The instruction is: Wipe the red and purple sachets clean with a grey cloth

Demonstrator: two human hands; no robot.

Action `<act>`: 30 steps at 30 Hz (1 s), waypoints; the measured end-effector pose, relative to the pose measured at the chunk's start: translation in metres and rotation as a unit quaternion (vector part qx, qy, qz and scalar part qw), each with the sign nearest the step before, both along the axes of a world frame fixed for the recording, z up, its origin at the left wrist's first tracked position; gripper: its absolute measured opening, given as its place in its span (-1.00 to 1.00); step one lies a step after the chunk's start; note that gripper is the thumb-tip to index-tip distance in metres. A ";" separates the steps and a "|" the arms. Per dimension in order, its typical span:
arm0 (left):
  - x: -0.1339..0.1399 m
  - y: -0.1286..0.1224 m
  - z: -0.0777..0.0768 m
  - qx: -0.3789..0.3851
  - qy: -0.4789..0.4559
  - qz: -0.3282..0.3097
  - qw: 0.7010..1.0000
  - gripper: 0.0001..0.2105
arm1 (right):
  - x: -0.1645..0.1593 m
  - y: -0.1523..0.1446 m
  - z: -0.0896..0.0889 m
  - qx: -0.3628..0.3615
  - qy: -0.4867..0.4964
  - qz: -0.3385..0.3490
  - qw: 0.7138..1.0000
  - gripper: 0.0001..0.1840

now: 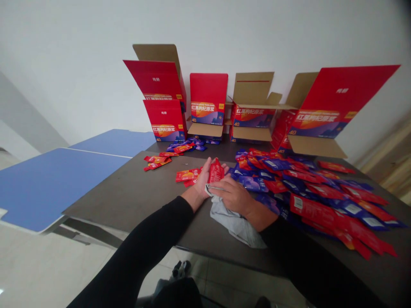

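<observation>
In the middle of the dark table, a red pouch (216,171) lies across the palm of my left hand (203,182), whose fingers and thumb curl around it. My right hand (236,194) grips a grey cloth (229,220) and presses it against the lower end of the pouch. The rest of the cloth hangs down onto the tabletop. Just beyond my left hand are a few red pouches (187,175). Close to my right hand begins a large spread pile of red and purple pouches (308,184).
Along the wall stand several red cardboard boxes, among them a stacked pair at left (164,119), a box with raised lid (208,105), one with open flaps (252,117) and a large one at right (316,122). Smaller pouch groups (157,161) lie at back left. A blue table (64,171) adjoins the left side.
</observation>
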State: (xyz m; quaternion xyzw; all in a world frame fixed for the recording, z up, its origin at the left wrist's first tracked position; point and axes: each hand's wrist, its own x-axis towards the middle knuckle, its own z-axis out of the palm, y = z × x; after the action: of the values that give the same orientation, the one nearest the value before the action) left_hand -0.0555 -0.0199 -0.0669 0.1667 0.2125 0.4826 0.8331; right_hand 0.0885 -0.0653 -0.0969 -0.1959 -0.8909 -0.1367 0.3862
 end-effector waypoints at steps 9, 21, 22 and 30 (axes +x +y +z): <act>0.005 -0.010 -0.009 -0.004 -0.047 -0.110 0.993 -0.65 | 0.009 0.010 -0.002 -0.042 0.063 -0.107 0.991 -0.63; 0.000 -0.012 -0.016 0.110 0.107 -0.176 0.972 -0.53 | 0.016 0.018 -0.005 -0.063 0.132 -0.216 0.965 -0.45; -0.001 -0.011 -0.017 0.116 0.118 -0.178 0.970 -0.50 | 0.017 0.019 -0.005 -0.064 0.139 -0.218 0.964 -0.43; -0.004 -0.009 -0.016 0.118 0.130 -0.189 0.966 -0.49 | 0.029 0.029 -0.009 -0.070 0.171 -0.244 0.952 -0.40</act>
State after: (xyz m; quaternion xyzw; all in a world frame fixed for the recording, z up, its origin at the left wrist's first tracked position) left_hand -0.0597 -0.0287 -0.0831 0.3620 0.2251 0.3118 0.8491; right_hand 0.1178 -0.0365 -0.1058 -0.4542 -0.7440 -0.1289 0.4728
